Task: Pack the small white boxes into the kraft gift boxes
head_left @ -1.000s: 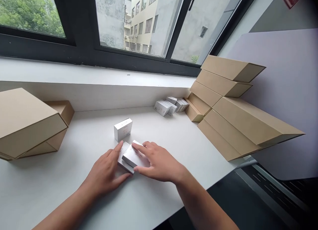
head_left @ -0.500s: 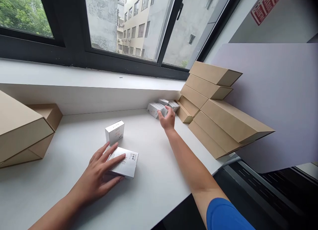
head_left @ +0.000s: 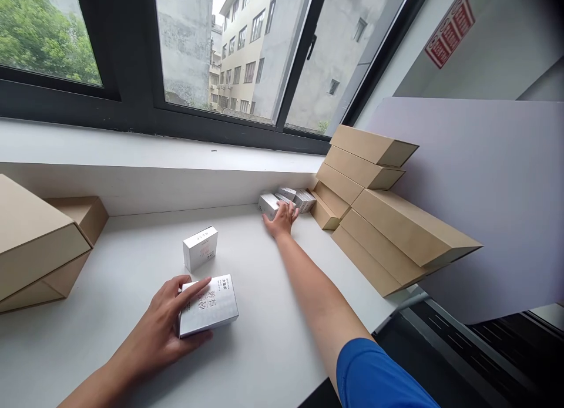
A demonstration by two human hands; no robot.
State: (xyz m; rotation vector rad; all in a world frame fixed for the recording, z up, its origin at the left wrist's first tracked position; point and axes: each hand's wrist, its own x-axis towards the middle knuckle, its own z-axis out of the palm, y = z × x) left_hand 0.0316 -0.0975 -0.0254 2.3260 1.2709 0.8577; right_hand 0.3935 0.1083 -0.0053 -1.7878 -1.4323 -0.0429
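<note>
My left hand point(head_left: 165, 317) is wrapped around a flat white box point(head_left: 209, 305) with printed lettering on its top. Its thumb lies along the near side, and the index finger stretches over the top. Just beyond, a smaller white box point(head_left: 200, 248) stands upright on the white table point(head_left: 273, 279). At the far right corner of the table, my right hand point(head_left: 281, 219) reaches with fingers spread over a cluster of small white boxes point(head_left: 268, 204). Its fingertips touch or nearly touch them, and the hand partly hides some.
Stacked brown cardboard boxes point(head_left: 392, 220) lean along the table's right side beside a pale panel point(head_left: 476, 202). More brown cardboard boxes point(head_left: 39, 238) stand at the left. A low wall and white window sill point(head_left: 167, 149) run along the back.
My left hand has closed around the flat white box, its fingers drawing in from lying over the top. My right hand has lowered onto the cluster of small boxes. The view has tilted slightly.
</note>
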